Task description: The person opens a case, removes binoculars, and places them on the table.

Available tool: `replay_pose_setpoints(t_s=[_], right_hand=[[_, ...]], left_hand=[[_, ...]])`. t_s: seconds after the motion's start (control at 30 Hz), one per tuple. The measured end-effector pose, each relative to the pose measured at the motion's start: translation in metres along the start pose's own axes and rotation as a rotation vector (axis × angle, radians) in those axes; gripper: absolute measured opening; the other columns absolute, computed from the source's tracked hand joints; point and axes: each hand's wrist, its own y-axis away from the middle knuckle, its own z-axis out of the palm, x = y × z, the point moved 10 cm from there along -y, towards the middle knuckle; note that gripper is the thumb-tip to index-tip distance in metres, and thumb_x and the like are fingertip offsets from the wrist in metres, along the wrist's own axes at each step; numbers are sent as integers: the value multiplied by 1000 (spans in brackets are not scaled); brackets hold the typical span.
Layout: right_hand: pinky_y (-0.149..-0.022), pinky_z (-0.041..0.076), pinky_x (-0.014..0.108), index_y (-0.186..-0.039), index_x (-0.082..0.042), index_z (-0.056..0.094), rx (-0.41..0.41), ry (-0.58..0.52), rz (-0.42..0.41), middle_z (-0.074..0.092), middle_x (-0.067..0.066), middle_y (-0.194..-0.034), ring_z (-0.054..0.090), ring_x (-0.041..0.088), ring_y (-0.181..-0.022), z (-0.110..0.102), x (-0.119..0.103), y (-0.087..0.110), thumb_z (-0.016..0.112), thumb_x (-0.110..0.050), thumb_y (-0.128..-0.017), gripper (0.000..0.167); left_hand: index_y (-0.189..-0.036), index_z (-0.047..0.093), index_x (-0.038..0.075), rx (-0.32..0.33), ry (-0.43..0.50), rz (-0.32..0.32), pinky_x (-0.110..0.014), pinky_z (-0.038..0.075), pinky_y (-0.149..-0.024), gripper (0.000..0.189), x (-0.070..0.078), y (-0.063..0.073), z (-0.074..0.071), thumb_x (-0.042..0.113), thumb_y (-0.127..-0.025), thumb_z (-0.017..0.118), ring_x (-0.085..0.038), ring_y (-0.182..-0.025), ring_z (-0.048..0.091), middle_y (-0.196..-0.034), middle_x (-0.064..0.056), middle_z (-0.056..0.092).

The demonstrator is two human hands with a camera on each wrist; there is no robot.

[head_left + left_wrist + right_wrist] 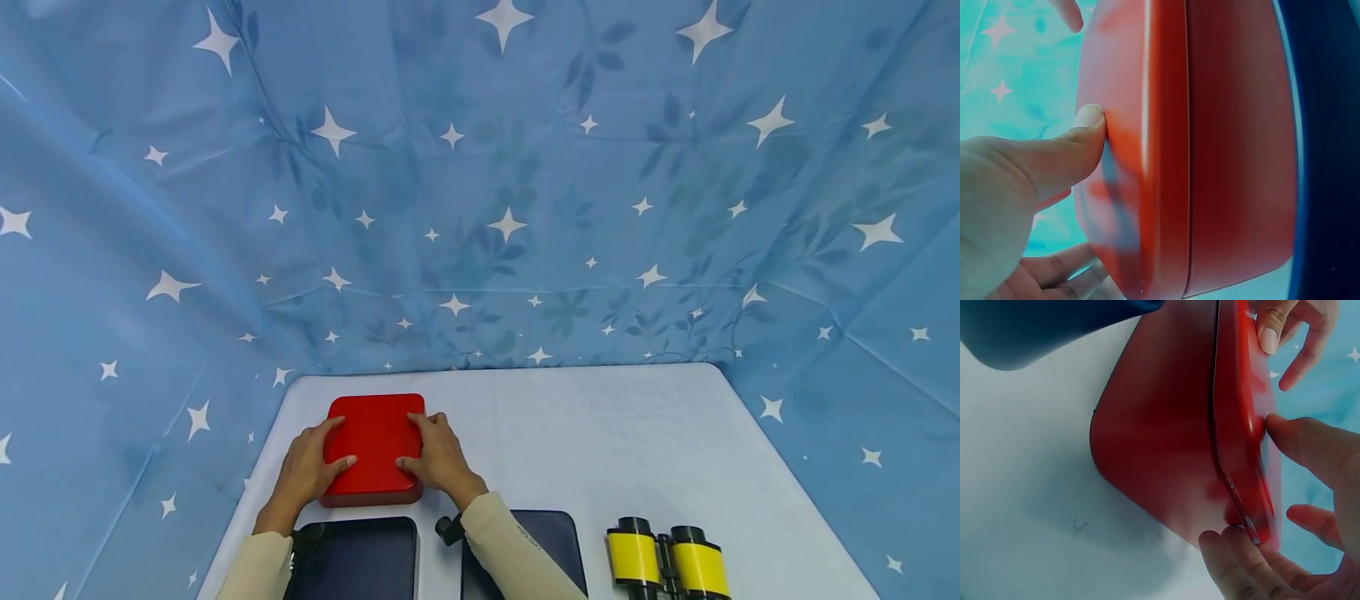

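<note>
A red box [372,442] with rounded corners lies at the left of the white table, its lid [1241,394] seated on the base [1154,412] with a thin dark seam between them. My left hand [306,467] grips the box's left side, thumb [1088,122] on the lid's top and fingers down along the edge. On the opposite side, my right hand [444,454] holds it likewise. In the right wrist view, the right thumb [1300,440] rests on the lid, while the fingertips [1213,544] bend round the corner by the seam.
Nearer me lie two dark trays, a left tray [360,562] and a right tray [555,537] partly covered by my right sleeve [517,542]. Yellow-and-black binoculars [633,557] stand to their right. A blue star-patterned curtain [480,250] surrounds the white table [585,442].
</note>
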Motion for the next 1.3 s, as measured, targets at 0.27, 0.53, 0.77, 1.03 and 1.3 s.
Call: replay_pose_setpoints(t_s=[0.27,0.53,0.77,1.03,1.3], right_hand=[[-98,62,45,-155,-17,54,10,-24,-3,57,14,-142,59,28,-125,-2,-4,2,91,-25,-85,80],[-94,64,44,-152,-14,59,52,-91,13,57,15,-140,57,29,-127,-5,-5,3,91,-17,-84,75],[-85,66,40,-151,-15,60,56,-170,24,57,14,-138,57,29,-126,-5,2,1,91,-12,-83,75],[-70,61,29,-152,-17,61,10,-295,70,56,15,-138,58,20,-96,1,17,-4,91,-7,-82,77],[-64,60,27,-153,-16,58,-28,-424,115,54,17,-137,59,18,-82,4,24,-9,88,0,-83,78]], left_hand=[[-156,47,2,7,12,-35,-70,47,-110,78,0,3,-1,18,-90,85,-53,-132,52,-147,-34,53],[-155,48,1,38,8,-62,-68,48,-111,79,0,4,-3,18,-88,86,-52,-134,50,-151,-33,51],[-154,49,0,68,24,-93,-66,49,-110,80,-1,6,-5,16,-86,88,-52,-136,49,-153,-33,50],[-152,54,2,60,96,-137,-65,53,-105,78,-7,2,-1,16,-84,90,-51,-131,51,-148,-32,53],[-150,57,2,50,123,-134,-65,53,-105,74,-11,-2,-2,19,-85,89,-51,-131,53,-148,-32,56]])
